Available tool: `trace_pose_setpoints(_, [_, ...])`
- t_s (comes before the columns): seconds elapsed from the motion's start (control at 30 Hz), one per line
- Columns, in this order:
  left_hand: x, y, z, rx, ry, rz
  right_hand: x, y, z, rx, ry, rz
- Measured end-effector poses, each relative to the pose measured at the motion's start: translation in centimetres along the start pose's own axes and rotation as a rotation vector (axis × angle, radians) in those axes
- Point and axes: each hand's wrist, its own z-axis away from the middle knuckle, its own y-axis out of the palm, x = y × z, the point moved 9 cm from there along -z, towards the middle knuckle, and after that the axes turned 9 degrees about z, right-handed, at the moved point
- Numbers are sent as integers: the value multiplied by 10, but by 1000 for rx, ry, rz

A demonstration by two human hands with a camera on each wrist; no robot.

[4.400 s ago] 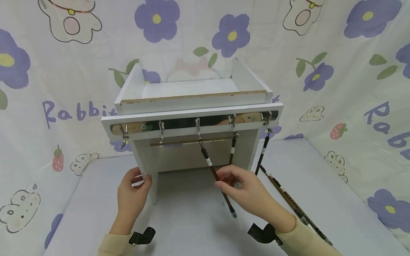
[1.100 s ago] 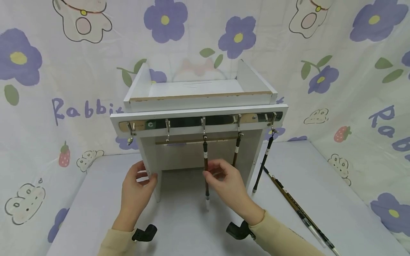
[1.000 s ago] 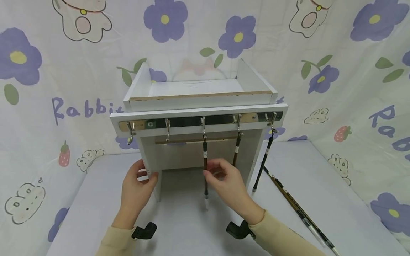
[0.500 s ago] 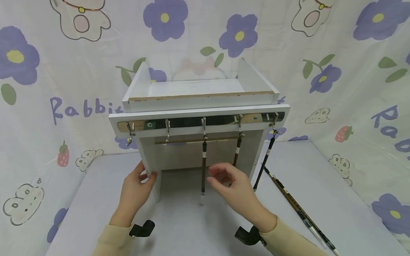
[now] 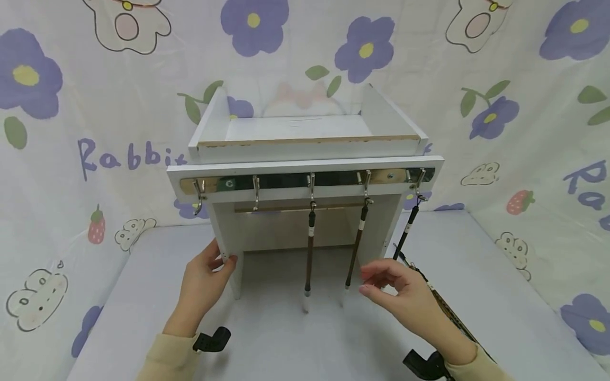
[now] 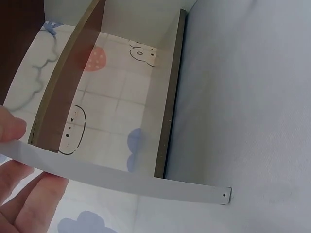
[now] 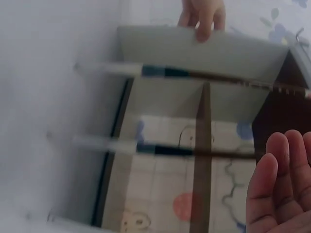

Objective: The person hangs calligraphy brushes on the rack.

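Left grip (image 5: 204,280) pinches side panel (image 5: 225,225), thumb opposite fingers. Right grip (image 5: 405,296) released, fingers loosely bent, brush (image 5: 355,251) hanging just left of it

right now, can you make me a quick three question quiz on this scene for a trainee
1. How many brushes hang from the hooks?
2. What does the left hand grip?
3. True or false: both bare hooks are at the person's right end of the row.

Key:
1. Three.
2. The side of the white rack.
3. False; they are at the left end.
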Motion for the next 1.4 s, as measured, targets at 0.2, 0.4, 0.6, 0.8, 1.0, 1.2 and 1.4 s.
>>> trace_pose_setpoints(0.2, [-1, 1, 0, 5, -7, 11, -18, -18, 10, -8, 16, 25])
trace_pose_setpoints(0.4, [-1, 2, 1, -6, -12, 5, -35, -32, 19, -30, 35, 69])
trace_pose_setpoints(0.6, [3, 3, 1, -9, -33, 7, -69, -45, 32, -12, 172, 143])
trace_pose_setpoints(0.8, [3, 2, 2, -10, -31, 11, -108, -61, 45, 39, 350, 196])
trace_pose_setpoints(1.0, [2, 1, 1, -15, -7, 2, -144, -77, 55, 61, 450, 228])
trace_pose_setpoints(1.2, [2, 1, 0, -12, -8, -1, -188, -86, 68, 128, 578, 247])
trace_pose_setpoints(1.4, [1, 1, 0, -9, -15, -10, -217, -93, 85, 177, 677, 188])
